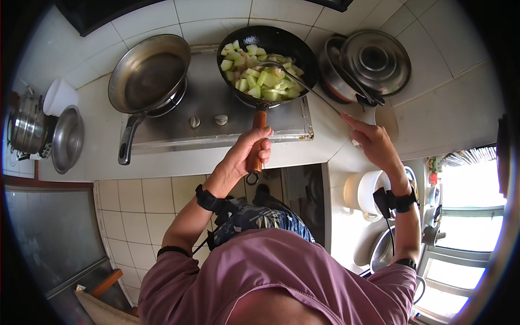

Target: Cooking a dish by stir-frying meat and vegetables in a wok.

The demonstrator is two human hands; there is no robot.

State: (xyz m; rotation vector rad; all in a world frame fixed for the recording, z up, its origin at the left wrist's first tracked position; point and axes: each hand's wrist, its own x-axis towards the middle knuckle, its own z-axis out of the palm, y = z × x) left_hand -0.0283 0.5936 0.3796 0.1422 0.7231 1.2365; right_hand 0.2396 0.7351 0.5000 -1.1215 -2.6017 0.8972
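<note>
My left hand [254,150] is closed around the wooden handle [260,120] of a black wok [288,38] on the right burner of a steel gas stove. Chunks of pale green vegetable [264,79], with some pinkish pieces among them, lie in the wok. A long-handled metal ladle [319,96] is in my right hand [371,140], to the right of the wok. Its handle slants over the wok's rim, and its bowl rests among the chunks.
A metal frying pan [152,75] sits on the left burner, its handle pointing towards me. Right of the wok stand a steel pot and a round lid [375,61]. Far left are a metal basin [68,138] and a white bowl [61,97]. White pots [365,193] stand at the right.
</note>
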